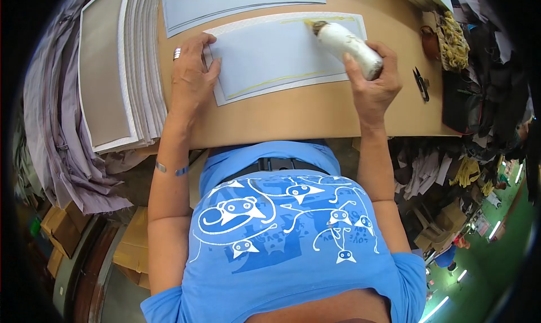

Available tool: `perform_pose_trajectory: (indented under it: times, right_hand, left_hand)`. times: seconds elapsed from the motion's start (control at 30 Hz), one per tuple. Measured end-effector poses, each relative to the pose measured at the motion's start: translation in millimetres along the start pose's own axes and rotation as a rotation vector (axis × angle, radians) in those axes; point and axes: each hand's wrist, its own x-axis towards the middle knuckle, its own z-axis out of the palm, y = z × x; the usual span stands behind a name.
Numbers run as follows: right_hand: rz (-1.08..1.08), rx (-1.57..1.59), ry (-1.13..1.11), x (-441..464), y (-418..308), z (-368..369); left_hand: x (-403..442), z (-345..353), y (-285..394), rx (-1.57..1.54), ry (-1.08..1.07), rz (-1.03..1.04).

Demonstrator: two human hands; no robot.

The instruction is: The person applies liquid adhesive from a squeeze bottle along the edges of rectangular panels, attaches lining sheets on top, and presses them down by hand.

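8 o'clock: brown box (132, 243), can't see inside | 11: left grip (197, 69) half spread, touching blue sheet's (270, 58) left edge | 12: sheet on tabletop (270, 120), white edges, thin yellow lines (276, 82) | 1: right grip (372, 69) curled round white bottle (352, 47), yellow at tip, insides hidden

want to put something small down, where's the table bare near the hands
The widest bare patch of tabletop lies between the pale panel and the near edge. A narrower one lies between the right hand and the black snips. Crowded: the left side, with stacked panels, and the far right, with yellow scraps and dark cloth.
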Motion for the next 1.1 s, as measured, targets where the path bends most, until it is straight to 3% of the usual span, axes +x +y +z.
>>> perform_pose_trajectory:
  times: [0.57,0.97,1.1]
  right_hand:
    - [-0.231,0.289,-0.162,-10.2,-54.3,63.9]
    - [-0.326,0.268,-0.228,-0.4,-61.2,70.8]
    - [-0.338,0.262,-0.290,-1.5,-63.1,58.8]
  left_hand:
    - [-0.8,2.2,-6.1,-0.088,0.067,0.008]
    - [1.1,2.5,-12.5,-0.296,0.080,-0.063]
    - [2.4,-1.9,-7.9,-0.147,0.113,0.045]
